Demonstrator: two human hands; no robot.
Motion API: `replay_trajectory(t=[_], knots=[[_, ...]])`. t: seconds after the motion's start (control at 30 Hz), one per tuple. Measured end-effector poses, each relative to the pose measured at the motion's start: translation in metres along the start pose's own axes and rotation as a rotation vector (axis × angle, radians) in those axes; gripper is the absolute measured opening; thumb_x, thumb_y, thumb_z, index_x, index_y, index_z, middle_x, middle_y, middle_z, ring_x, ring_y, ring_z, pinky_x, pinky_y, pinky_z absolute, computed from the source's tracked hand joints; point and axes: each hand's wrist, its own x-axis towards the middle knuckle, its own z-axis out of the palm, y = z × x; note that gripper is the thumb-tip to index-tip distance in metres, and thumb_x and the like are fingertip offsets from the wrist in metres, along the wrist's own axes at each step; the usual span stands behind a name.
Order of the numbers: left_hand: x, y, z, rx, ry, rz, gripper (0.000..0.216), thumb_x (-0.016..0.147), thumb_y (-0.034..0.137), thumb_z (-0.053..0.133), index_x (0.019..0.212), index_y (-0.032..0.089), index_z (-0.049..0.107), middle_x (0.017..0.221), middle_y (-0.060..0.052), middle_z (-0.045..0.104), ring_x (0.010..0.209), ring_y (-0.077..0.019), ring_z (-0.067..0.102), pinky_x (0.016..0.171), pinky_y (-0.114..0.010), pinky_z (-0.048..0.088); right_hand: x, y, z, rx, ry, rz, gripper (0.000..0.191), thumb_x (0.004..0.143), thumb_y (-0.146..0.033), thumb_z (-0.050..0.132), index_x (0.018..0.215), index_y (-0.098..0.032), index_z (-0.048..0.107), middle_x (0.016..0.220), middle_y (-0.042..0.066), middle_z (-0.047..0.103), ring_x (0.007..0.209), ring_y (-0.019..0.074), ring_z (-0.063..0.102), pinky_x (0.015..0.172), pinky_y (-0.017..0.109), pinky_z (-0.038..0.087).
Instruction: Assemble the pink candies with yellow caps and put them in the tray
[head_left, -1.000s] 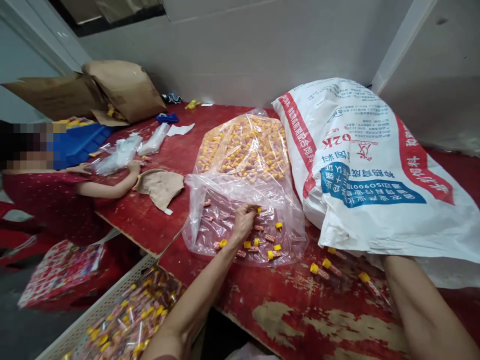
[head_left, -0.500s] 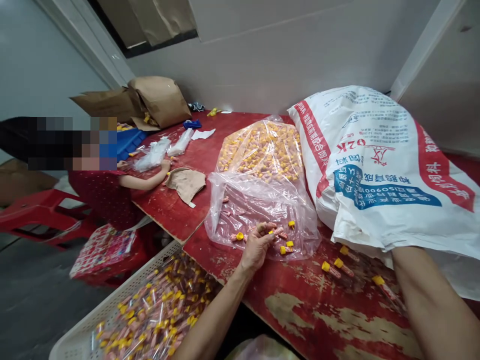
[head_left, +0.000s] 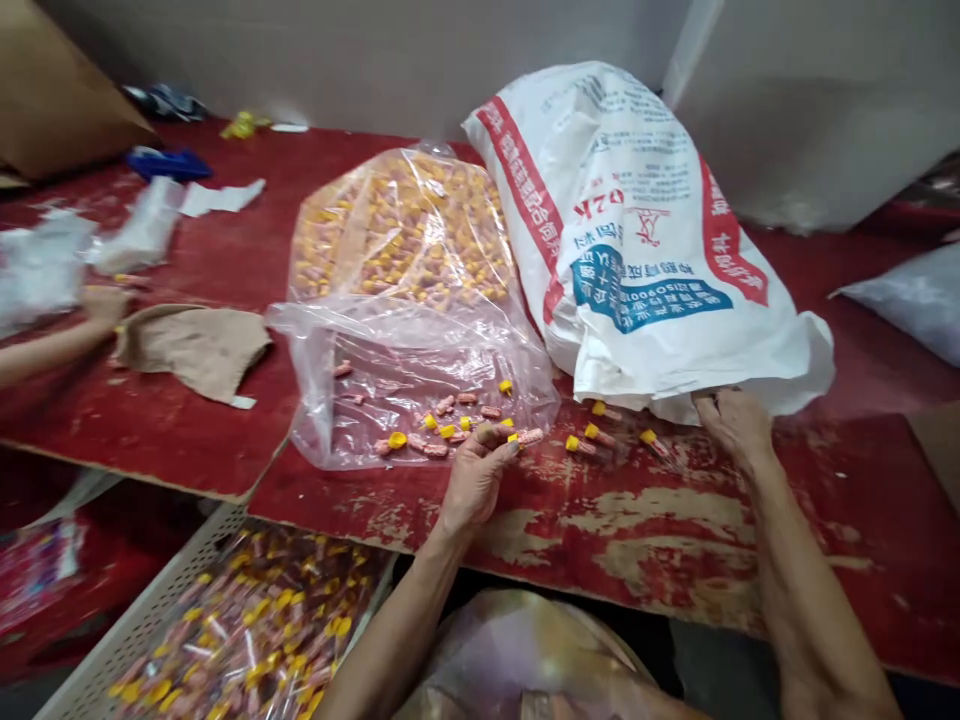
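Observation:
My left hand point(head_left: 480, 468) is closed over the near edge of the clear plastic bag point(head_left: 315, 400), thumb and fingers pinching a speckled pink stick with a yellow cap point(head_left: 530, 437). Loose pink pieces and yellow caps lie around it on the bag's open flap, while many more fill the bag's far end. At the mouth of the white printed sack point(head_left: 637, 350) is my right hand point(head_left: 736, 428), fingers curled against the sack's edge; their tips are partly hidden. Between the hands, several clear tubes with yellow caps point(head_left: 592, 436) rest on the red table.
Below the table edge stands a white crate point(head_left: 161, 590) heaped with yellow-capped tubes. A co-worker's hand point(head_left: 105, 305) is at the left, beside a brown cloth-like piece point(head_left: 191, 345) and clear plastic packs point(head_left: 139, 235). Another pale bag point(head_left: 911, 300) lies far right.
The view has swung right and closer to the table. My right hand, earlier hidden inside the sack, now shows at its mouth. The left hand still holds a capped pink stick.

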Motion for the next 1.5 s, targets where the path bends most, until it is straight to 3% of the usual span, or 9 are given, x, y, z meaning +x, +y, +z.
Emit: replay_trajectory(t=[0.1,0.27,0.57,0.73,0.83,0.97,1.23,1.4,1.5], knots=[[-0.007,-0.019,0.020,0.047,-0.053,-0.032,0.025,0.057,0.021,0.081,0.077,0.016,0.068,0.074,0.001,0.066,0.068,-0.0103,0.061,0.065,-0.021,0.047,-0.047,0.004,-0.011,0.198,-0.141,-0.057,0.040,0.091,-0.045,0.041,0.103,-0.017,0.067,0.098,0.009,0.065,0.091,0.0236,0.061,0.079,0.035,0.046],[-0.022,-0.042,0.044,0.122,-0.244,-0.141,0.025,0.066,0.028,0.078,0.086,0.017,0.068,0.089,-0.004,0.071,0.076,-0.0158,0.064,0.067,-0.025,0.049,-0.105,-0.030,0.001,0.509,-0.290,-0.271,0.032,0.092,-0.040,0.043,0.104,-0.019,0.064,0.102,0.006,0.064,0.095,0.0196,0.060,0.082,0.031,0.047],[-0.033,-0.033,0.032,0.219,-0.092,0.036,0.019,0.063,0.022,0.078,0.076,0.016,0.066,0.078,0.001,0.065,0.071,-0.0093,0.057,0.071,-0.021,0.045,-0.103,-0.052,0.019,0.563,-0.306,-0.374,0.027,0.090,-0.034,0.049,0.109,-0.020,0.061,0.101,0.007,0.060,0.095,0.0187,0.056,0.079,0.030,0.046],[-0.036,-0.030,0.030,0.148,-0.118,-0.031,0.025,0.063,0.027,0.079,0.079,0.015,0.064,0.075,0.001,0.063,0.062,-0.0090,0.057,0.062,-0.022,0.048,-0.112,-0.066,0.029,0.596,-0.466,-0.233,0.039,0.084,-0.030,0.053,0.122,-0.020,0.052,0.091,0.005,0.059,0.073,0.0137,0.054,0.062,0.025,0.046],[-0.036,-0.034,0.029,0.069,-0.081,-0.051,0.031,0.060,0.028,0.080,0.082,0.016,0.061,0.075,0.002,0.062,0.059,-0.0091,0.058,0.059,-0.022,0.050,-0.114,-0.072,0.032,0.888,-0.323,-0.100,0.047,0.082,-0.030,0.055,0.125,-0.022,0.040,0.090,0.003,0.058,0.069,0.0128,0.057,0.060,0.026,0.050],[-0.039,-0.042,0.030,0.052,-0.084,-0.085,0.034,0.057,0.028,0.082,0.079,0.016,0.059,0.071,0.003,0.060,0.055,-0.0095,0.058,0.055,-0.023,0.049,-0.115,-0.086,0.033,1.113,-0.205,-0.020,0.036,0.077,-0.031,0.064,0.103,-0.022,0.041,0.091,0.004,0.062,0.069,0.0148,0.063,0.059,0.027,0.054],[-0.053,-0.053,0.033,0.155,-0.077,-0.036,0.025,0.074,0.036,0.070,0.086,0.014,0.068,0.080,-0.002,0.066,0.074,-0.0126,0.059,0.073,-0.024,0.048,-0.127,-0.101,0.048,0.901,-0.255,-0.033,0.029,0.078,-0.038,0.065,0.095,-0.017,0.056,0.088,0.006,0.066,0.073,0.0153,0.063,0.060,0.024,0.053],[-0.061,-0.053,0.033,0.305,-0.072,0.082,0.025,0.082,0.034,0.059,0.095,0.015,0.069,0.085,-0.004,0.066,0.079,-0.0143,0.058,0.073,-0.024,0.046,-0.145,-0.103,0.068,0.779,-0.046,-0.104,0.026,0.083,-0.037,0.061,0.100,-0.018,0.056,0.092,0.005,0.064,0.079,0.0149,0.063,0.068,0.025,0.053],[-0.050,-0.043,0.028,0.562,-0.175,0.172,0.024,0.085,0.030,0.053,0.084,0.015,0.071,0.076,-0.003,0.065,0.071,-0.0141,0.057,0.068,-0.025,0.044,-0.145,-0.100,0.082,0.750,0.002,-0.150,0.025,0.086,-0.038,0.059,0.101,-0.018,0.057,0.091,0.005,0.065,0.076,0.0153,0.063,0.067,0.026,0.053]])
